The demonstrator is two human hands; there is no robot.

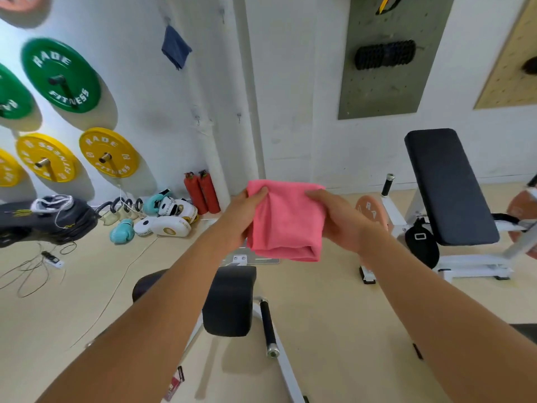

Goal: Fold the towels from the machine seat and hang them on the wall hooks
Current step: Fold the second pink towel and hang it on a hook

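Above the black machine seat (229, 301), a folded pink towel (286, 223) held in both hands.
Left hand (239, 218) and right hand (338, 218) each pinch a side, fingers curled round the cloth; a blue towel (175, 48) hangs on a wall hook (167, 20).

The pink towel (286, 221) at centre frame is soft matt cloth with a fine nap. The blue towel (175, 47), upper left, is matt cloth too. The seat (229, 301) below centre and the bench pad (447, 184) at right look like smooth black vinyl. The plates (109, 152) at left are glossy, with shiny metal pegs. The floor (334, 315) is smooth and matt.
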